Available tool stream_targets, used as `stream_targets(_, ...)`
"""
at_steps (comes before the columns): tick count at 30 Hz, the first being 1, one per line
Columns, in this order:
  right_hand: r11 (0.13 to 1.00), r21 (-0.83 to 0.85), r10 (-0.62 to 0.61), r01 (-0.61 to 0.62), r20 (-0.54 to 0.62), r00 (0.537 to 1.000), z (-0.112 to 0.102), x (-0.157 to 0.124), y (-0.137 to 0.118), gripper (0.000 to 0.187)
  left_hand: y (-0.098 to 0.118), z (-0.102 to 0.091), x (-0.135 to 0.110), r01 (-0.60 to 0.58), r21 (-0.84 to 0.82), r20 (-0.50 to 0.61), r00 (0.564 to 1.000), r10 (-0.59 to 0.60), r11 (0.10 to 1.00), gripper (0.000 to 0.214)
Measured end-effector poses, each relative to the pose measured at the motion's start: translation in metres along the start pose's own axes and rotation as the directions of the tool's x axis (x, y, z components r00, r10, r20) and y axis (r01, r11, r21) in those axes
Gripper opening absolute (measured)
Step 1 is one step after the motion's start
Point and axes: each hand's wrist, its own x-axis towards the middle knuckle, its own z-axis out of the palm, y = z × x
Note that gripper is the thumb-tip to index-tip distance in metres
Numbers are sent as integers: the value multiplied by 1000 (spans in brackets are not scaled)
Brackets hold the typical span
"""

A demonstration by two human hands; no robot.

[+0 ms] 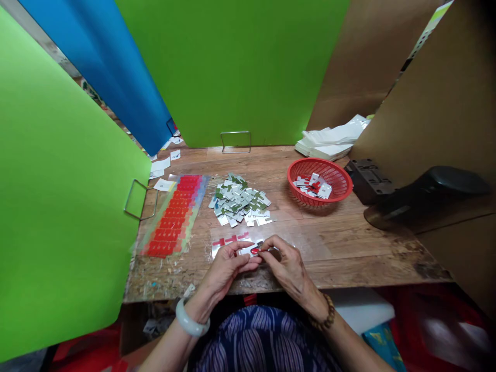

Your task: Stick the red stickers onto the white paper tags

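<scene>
My left hand (231, 262) is closed on a small white metal plate (245, 250) near the table's front edge. My right hand (285, 261) pinches a small red sticker (256, 251) at the plate's right end; how much of it touches the plate is hard to see. Just beyond my fingers lies a clear strip with red stickers (232, 238). Farther back is a loose pile of metal plates (238, 199), some silver, some with green film. To the left lies a sheet of red stickers (170, 222).
A red plastic basket (295, 190) at the right holds several plates with red marks. Behind it are stacked white papers (329, 142). A dark metal block (368, 181) and a black cylindrical object (406, 201) stand farther right. Green panels (232, 67) and wire stands (235, 133) border the wooden table.
</scene>
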Motion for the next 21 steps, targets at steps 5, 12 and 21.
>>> stream_targets(5,1000,-16,-10,10,-12,1000,1,-1,2,10,0,4,0,-3,15,-21,1000,3,1000,34)
stream_targets(12,1000,-20,-22,22,-5,1000,1,-3,1,11,0,6,1,-2,22,-35,999,3,1000,32)
stream_targets(21,998,-48,-42,41,-7,999,2,-4,2,12,-1,4,2,4,23,-28,1000,-4,1000,34)
